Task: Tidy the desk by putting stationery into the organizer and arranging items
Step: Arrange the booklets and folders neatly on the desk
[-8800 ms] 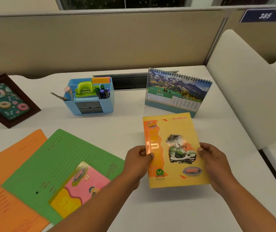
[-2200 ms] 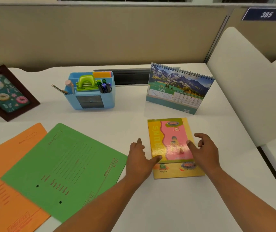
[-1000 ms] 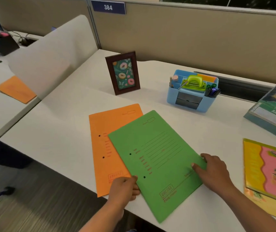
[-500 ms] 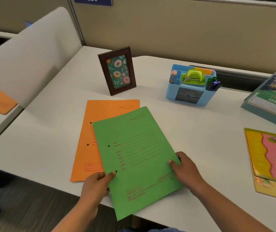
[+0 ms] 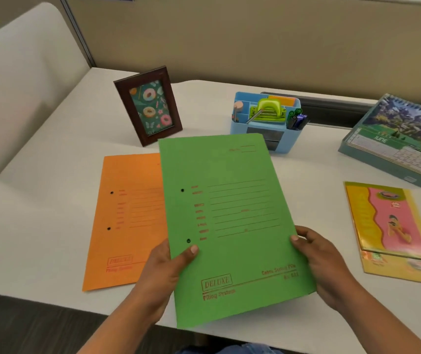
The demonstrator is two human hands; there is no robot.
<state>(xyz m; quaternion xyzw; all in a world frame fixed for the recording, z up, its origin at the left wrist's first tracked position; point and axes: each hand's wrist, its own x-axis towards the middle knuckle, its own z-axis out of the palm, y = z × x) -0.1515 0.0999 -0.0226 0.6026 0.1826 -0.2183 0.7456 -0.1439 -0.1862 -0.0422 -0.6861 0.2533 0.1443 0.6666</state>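
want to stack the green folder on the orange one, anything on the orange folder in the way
Nothing visible does. The green folder, held by the left hand and right hand, overlaps the right side of the orange folder; the orange face that shows is bare, the covered part hidden.

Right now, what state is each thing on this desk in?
Green cardboard file folder: closed, lifted off the desk.
Left hand: grips the folder's left edge.
Right hand: grips its right edge.
Orange cardboard file folder: closed, lying flat.
Dark wooden picture frame: standing, leaning back.
Blue plastic desk organizer: upright, compartments filled.
Spiral desk calendar: standing, open at June.
Pink-and-yellow notebook: closed, lying on a yellow notebook.
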